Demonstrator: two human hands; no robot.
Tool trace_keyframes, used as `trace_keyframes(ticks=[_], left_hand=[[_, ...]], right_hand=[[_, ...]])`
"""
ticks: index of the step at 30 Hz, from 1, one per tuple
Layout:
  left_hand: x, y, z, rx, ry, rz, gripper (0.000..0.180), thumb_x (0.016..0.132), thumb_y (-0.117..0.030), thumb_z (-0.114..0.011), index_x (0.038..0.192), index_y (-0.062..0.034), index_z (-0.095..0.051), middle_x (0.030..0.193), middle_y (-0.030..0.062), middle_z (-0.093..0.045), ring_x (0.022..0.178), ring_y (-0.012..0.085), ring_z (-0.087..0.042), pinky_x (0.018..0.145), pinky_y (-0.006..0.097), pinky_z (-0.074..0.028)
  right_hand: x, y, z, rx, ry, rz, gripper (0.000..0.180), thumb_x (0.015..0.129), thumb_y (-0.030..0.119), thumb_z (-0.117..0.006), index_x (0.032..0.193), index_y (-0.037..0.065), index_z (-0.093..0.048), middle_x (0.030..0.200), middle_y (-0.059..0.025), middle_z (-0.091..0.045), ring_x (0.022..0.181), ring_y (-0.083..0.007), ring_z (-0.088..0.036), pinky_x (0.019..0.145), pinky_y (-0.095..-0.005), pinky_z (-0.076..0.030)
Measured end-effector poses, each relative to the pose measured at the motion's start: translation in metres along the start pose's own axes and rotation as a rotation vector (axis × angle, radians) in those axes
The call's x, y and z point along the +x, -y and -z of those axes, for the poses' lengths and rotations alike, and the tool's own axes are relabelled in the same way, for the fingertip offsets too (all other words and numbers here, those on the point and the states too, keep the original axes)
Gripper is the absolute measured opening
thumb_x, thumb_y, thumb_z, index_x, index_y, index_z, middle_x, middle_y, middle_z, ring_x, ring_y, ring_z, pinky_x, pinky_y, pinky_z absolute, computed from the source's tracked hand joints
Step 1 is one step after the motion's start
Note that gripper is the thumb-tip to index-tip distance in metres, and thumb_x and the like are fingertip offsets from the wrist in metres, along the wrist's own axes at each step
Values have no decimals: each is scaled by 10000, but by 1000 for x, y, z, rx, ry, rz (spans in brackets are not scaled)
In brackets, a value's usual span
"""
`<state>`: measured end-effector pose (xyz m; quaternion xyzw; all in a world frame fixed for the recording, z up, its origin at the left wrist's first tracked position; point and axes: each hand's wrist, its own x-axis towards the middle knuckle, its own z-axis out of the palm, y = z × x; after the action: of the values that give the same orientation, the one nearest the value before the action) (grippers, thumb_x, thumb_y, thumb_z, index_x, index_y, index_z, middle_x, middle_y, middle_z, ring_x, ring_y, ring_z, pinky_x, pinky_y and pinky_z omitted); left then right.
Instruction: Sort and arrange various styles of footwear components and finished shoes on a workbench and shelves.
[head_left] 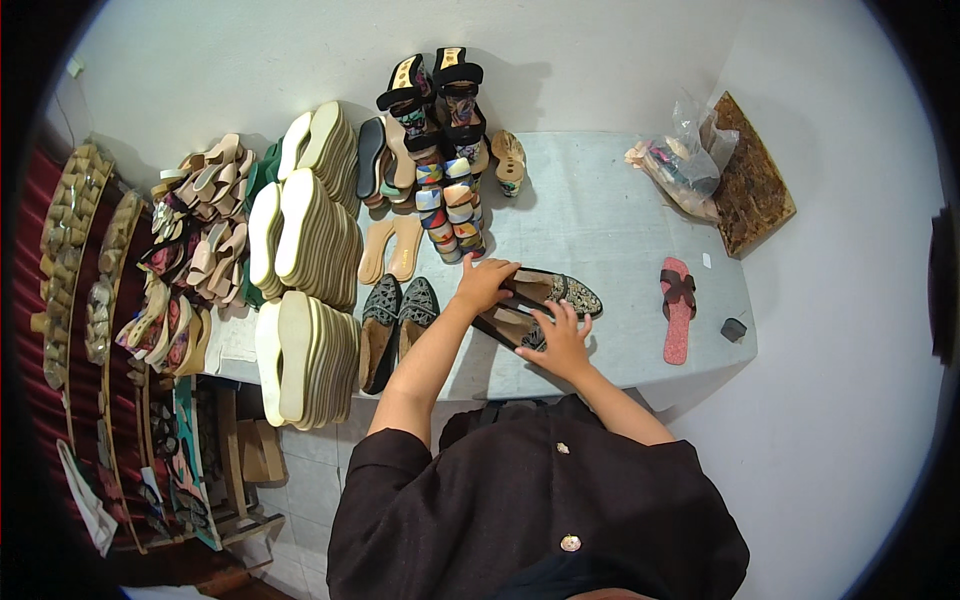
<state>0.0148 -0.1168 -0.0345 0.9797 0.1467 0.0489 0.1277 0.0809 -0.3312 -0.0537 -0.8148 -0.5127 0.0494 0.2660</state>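
Note:
Two patterned loafers with dark edges and tan insides lie side by side on the table in front of me, toes to the right. My left hand is closed at the heel end of the far loafer, its fingertips partly hidden. My right hand is spread, its fingertips resting at the toe of the near loafer and reaching towards the far one. Left of my left forearm, another pair of dark patterned loafers rests on the table, partly covered by the arm.
Tall stacks of cream soles stand at the left, beside heaped sandals. Colourful heels and tan insoles sit farther back. Rightward are a pink slipper, a small dark object, a plastic bag and a brown board.

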Motion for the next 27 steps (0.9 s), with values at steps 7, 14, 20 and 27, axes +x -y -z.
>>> trace_keyframes(ticks=[7, 14, 20, 27], left_hand=[[-8, 4, -6, 42, -128, -46, 273, 760, -268, -660, 1026, -222, -628, 909, -24, -649, 921, 185, -595, 940, 512, -267], [-47, -5, 2, 99, -138, 25, 295, 766, -336, -644, 1029, -202, -643, 867, 6, -643, 862, 198, -603, 943, 509, -279], [-98, -15, 3, -15, -240, 246, 315, 770, -395, -641, 942, -134, -678, 746, 36, -634, 725, 218, -615, 953, 565, -210], [-127, -57, -5, -122, -391, 570, 306, 754, -366, -653, 919, -111, -688, 739, 65, -636, 727, 243, -616, 998, 586, -176]], right_hand=[[0, 2, -14, -96, 7, 42, 550, 684, 448, -706, 1150, 198, -558, 1317, -63, -365, 1302, -305, -207, 953, -657, -54], [6, -3, 7, -139, 48, 190, 428, 650, 365, -741, 1051, 275, -622, 1319, -3, -384, 1308, -289, -204, 944, -674, -97], [19, -21, 16, -210, 85, 438, 406, 651, 274, -735, 1039, 313, -622, 1301, 18, -409, 1305, -260, -221, 945, -660, -91], [43, -31, 20, -250, 92, 562, 415, 652, 133, -701, 993, 360, -630, 1289, 20, -423, 1296, -250, -249, 938, -659, -96]])
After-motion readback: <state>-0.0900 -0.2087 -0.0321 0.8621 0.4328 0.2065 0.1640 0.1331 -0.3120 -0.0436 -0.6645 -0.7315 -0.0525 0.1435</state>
